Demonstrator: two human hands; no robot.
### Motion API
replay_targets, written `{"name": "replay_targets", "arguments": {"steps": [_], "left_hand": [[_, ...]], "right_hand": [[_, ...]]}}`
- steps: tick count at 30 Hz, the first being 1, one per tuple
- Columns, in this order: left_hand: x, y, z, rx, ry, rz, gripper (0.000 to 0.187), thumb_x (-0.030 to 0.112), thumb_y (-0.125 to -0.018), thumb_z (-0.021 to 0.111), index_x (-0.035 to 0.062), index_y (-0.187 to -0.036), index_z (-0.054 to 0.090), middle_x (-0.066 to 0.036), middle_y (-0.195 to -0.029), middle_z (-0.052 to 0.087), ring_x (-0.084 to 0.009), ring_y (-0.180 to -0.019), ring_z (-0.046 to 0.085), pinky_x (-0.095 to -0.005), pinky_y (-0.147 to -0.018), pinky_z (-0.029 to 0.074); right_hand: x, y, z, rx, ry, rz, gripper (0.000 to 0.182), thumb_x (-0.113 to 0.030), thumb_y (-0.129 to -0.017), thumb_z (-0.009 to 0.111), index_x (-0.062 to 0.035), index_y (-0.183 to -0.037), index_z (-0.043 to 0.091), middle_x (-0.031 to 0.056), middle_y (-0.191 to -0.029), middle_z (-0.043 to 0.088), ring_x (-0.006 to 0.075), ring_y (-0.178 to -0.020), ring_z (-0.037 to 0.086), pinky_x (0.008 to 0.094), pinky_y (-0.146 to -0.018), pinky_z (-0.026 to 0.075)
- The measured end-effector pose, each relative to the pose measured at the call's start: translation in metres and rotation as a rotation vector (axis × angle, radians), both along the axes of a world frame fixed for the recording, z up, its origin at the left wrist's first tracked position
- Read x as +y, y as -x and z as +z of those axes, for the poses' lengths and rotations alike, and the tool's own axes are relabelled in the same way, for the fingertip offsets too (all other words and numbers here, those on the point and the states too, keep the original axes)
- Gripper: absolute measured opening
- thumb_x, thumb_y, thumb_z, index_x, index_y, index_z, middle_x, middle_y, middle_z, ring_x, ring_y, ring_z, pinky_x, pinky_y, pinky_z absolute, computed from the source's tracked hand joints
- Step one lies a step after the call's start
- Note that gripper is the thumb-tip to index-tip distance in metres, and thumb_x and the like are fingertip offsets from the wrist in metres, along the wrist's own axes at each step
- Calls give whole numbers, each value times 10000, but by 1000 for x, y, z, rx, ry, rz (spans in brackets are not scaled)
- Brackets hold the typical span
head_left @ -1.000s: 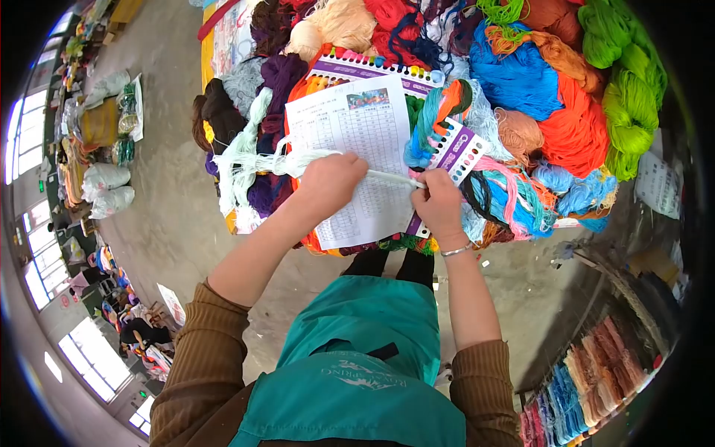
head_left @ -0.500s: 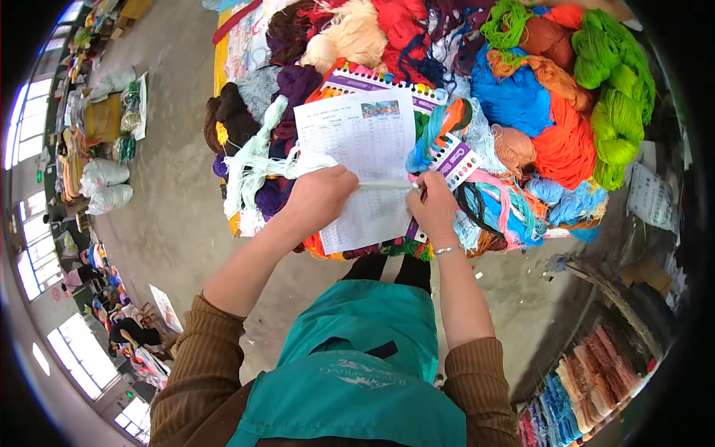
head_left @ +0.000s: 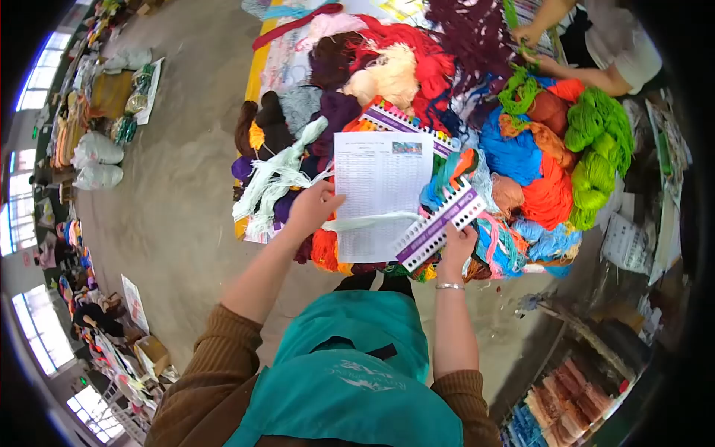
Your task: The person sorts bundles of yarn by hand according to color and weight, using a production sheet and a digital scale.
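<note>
Pale thread drawn across the printed sheet (head_left: 381,186)

The left hand (head_left: 311,208) pinched the pale thread strand (head_left: 369,221) at the sheet's left edge; the right hand (head_left: 456,249) gripped the purple thread card (head_left: 438,225) at its lower right. The strand looked light, limp and best held near its ends. Yarn skeins (head_left: 547,195) lay heaped beyond the sheet.

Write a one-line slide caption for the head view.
Left hand pinches a pale thread strand across a printed sheet while the right hand holds a purple punched card beside heaped coloured yarn.
</note>
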State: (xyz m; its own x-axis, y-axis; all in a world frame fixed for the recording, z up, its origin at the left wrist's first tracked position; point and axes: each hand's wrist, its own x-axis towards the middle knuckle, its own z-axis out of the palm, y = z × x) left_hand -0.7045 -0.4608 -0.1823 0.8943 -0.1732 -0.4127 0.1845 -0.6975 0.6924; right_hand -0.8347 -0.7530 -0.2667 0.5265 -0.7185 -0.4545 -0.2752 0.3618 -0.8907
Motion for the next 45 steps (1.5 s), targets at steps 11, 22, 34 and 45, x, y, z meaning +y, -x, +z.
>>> {"name": "replay_targets", "arguments": {"steps": [11, 22, 34, 45], "left_hand": [[-19, 15, 44, 20, 762, 453, 248, 59, -870, 660, -37, -1097, 634, -72, -1004, 680, -137, -893, 635, -284, -786, 517], [331, 35, 119, -408, 1153, 933, 233, 39, -909, 615, 24, -1141, 589, -77, -1088, 667, -191, -996, 650, -344, -917, 532], [632, 81, 195, -266, -364, 183, 134, 62, -780, 669, 77, -912, 683, -136, -939, 667, -336, -835, 629, -385, -717, 509], [703, 40, 294, -347, -61, -267, 311, -39, -532, 767, 118, -793, 702, -87, -1254, 581, -369, -1281, 469, -462, -955, 474]], "right_hand": [[-62, 23, 122, -132, 360, 87, 156, -161, -929, 637, -51, -1039, 627, -15, -946, 607, 93, -808, 517, 257, -709, 440], [-44, 69, 376, -638, 1087, -353, 254, -94, -923, 644, 74, -1113, 633, 173, -1131, 639, 210, -959, 621, 366, -854, 541], [398, -137, 427, -1002, 562, 147, 196, 25, -886, 627, -5, -1077, 593, 120, -1008, 660, 156, -844, 635, 268, -696, 503], [685, -266, 341, -613, 645, 1261, 105, -118, -918, 593, -76, -1008, 629, 126, -670, 583, 184, -573, 595, 317, -549, 469]]}}
